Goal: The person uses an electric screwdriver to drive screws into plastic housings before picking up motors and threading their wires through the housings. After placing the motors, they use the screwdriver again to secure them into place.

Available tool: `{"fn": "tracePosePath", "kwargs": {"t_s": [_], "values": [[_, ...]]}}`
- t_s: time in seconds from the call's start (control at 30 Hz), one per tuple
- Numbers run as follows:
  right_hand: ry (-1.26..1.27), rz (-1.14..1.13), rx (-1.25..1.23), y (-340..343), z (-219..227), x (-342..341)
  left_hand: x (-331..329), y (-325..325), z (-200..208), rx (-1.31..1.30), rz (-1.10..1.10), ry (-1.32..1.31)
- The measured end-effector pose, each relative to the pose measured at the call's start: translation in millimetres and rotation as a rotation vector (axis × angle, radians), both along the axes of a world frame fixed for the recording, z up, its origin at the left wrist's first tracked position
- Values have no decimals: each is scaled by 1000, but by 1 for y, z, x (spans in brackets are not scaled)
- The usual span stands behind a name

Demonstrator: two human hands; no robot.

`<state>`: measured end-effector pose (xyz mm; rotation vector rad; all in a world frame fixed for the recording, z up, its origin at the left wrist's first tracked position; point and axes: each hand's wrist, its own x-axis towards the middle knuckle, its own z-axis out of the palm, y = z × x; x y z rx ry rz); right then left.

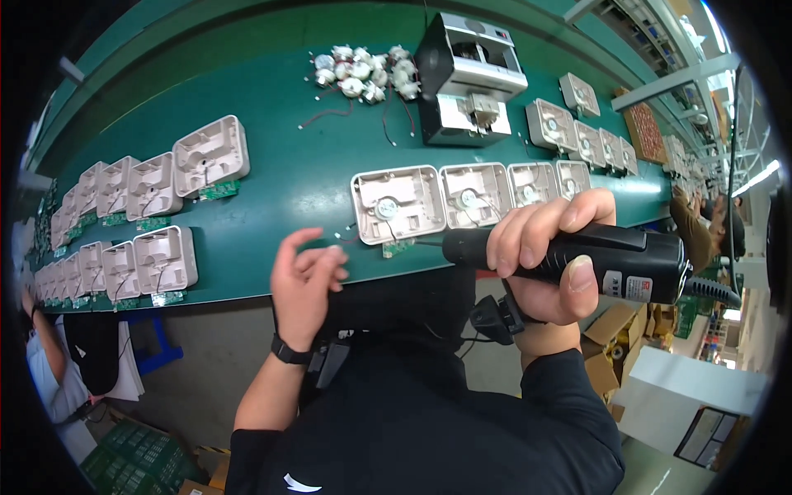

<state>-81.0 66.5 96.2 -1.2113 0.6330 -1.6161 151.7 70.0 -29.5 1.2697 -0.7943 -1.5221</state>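
My right hand [549, 243] is wrapped around a black electric screwdriver [639, 257], lying level with its bit pointing left over the bench edge. The bit's tip comes close to a small green circuit board [399, 248] at the front of the nearest white plastic housing [422, 216]. That housing lies open side up with a round motor [386, 208] and thin wires inside. To its left, my left hand [305, 276] hovers by the bench edge with bent, parted fingers and holds nothing. Short wires hang from the housing near these fingers.
Several more housings [473, 194] continue to the right on the green bench [272, 181]. Two rows of housings with circuit boards [210, 157] stand at left. White motors [359, 74] are piled at the back beside a metal-and-black machine [466, 82]. Other people work at both sides.
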Motion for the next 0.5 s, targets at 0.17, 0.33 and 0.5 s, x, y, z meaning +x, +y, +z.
{"fn": "tracePosePath", "kwargs": {"t_s": [0.17,0.33,0.5], "values": [[157,-209,-43,7,-12,-25,36,25,-23,18,-177,-141],[133,-412,-246,-26,-10,-51,28,27,-11,-50,-440,-301],[270,-489,-315,-104,1,-77,13,-16,-11,-140,-215,-366]]}}
